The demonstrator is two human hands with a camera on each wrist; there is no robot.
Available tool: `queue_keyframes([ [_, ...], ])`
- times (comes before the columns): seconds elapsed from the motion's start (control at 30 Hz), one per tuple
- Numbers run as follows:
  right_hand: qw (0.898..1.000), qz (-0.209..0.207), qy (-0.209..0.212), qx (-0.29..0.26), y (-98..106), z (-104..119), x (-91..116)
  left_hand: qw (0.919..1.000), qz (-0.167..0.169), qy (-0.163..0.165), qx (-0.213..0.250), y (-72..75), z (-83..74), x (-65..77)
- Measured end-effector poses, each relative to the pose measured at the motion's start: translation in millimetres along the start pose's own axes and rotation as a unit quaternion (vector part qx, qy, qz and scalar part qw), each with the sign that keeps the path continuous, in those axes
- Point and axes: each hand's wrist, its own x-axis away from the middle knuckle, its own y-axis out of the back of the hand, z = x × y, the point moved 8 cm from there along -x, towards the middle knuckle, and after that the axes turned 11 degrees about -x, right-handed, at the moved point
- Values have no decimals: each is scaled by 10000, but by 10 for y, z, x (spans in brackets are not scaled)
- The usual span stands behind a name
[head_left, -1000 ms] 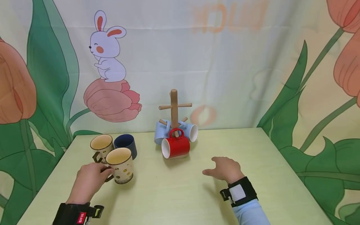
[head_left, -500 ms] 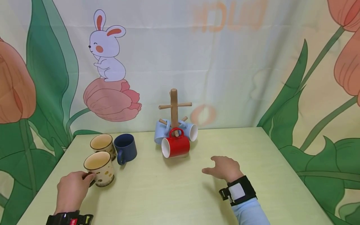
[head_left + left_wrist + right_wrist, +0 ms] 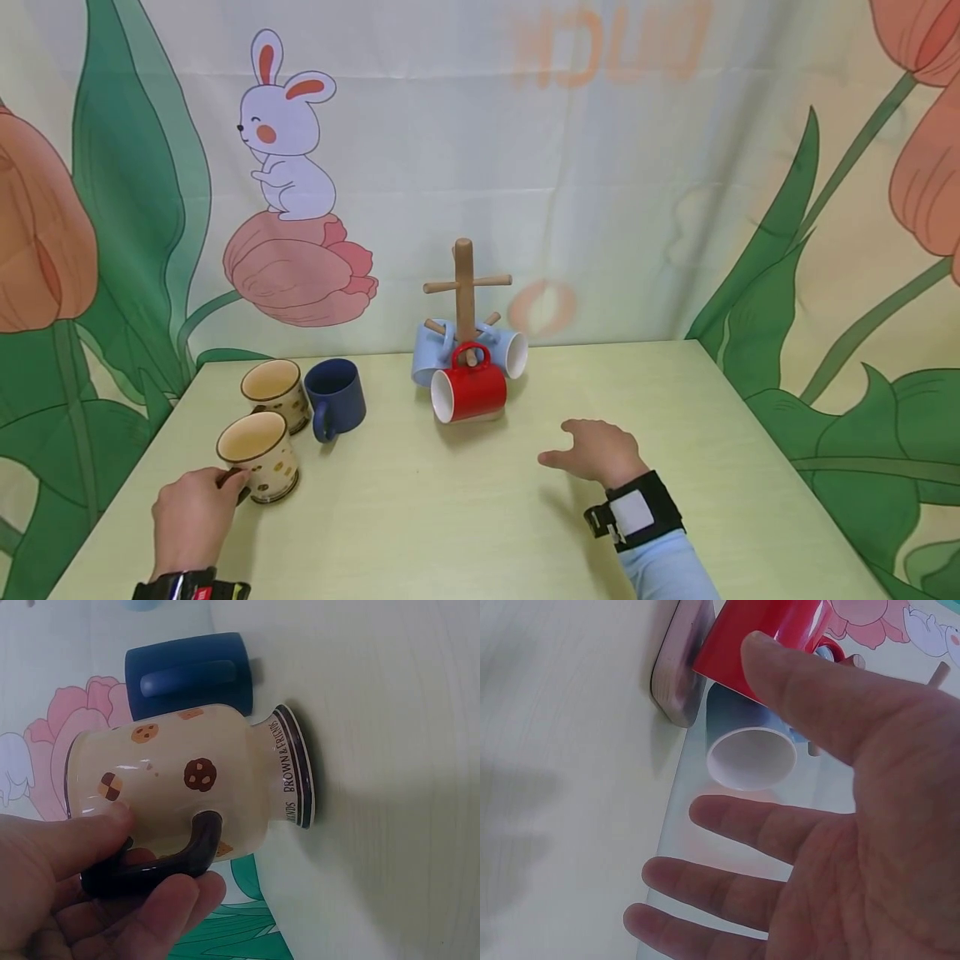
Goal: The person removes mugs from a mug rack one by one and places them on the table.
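My left hand [image 3: 193, 517] pinches the dark brown handle [image 3: 202, 844] of a cream mug [image 3: 264, 467] with a cookie pattern, thumb on top and fingers curled below. The mug stands upright; I cannot tell whether its base touches the table. Just behind it is a second cream mug [image 3: 292, 404], partly hidden. To the right of that stands a dark blue mug [image 3: 341, 400], its handle facing me. My right hand [image 3: 603, 450] hangs over the table with fingers spread and nothing in them. In the right wrist view its thumb overlaps a red mug [image 3: 750, 645] farther off.
A wooden mug tree [image 3: 465, 292] stands at the back middle of the table [image 3: 450, 533]. From its lower pegs hang the red mug and two light blue mugs, one left [image 3: 429, 354] and one right [image 3: 514, 354]. Behind the table hangs a printed curtain [image 3: 630, 208].
My left hand has carried the cream mug left and a little towards me, away from the dark blue mug, whose handle now shows. The right hand has stayed nearly still.
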Motion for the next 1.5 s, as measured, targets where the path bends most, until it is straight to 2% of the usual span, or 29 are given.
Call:
queue_keyframes([
  [0.3, 9999, 66, -110, -37, -59, -59, -37, 9999, -85, 34, 60, -7, 8, 28],
  [0.6, 9999, 77, -87, -28, -60, -49, -18, 9999, 97, 69, 124, -62, 35, 35],
  [0.8, 10000, 57, -43, -48, -51, -26, -16, 9998, 164, 17, 79, -36, 9, 50],
  [0.9, 10000, 47, -36, -18, -53, -25, -21, 10000, 50, -6, -68, 0, -7, 57],
  [1.0, 10000, 13, -34, 5, -51, -29, -27, 9996, -233, -65, -173, 68, -42, 62],
  [1.13, 10000, -91, -17, 19, -39, -30, -30, 9971, -663, -175, -332, 202, -149, 61],
  [1.23, 9998, -220, -18, 18, -20, -26, -30, 9955, -765, -292, -471, 281, -284, 36],
  [1.4, 9991, -422, -69, 68, 14, -19, -39, 9924, -844, -711, -548, 378, -589, -16],
  [1.5, 9988, -480, -78, 116, 27, -10, -43, 9868, -1071, -1046, -618, 437, -796, -27],
])
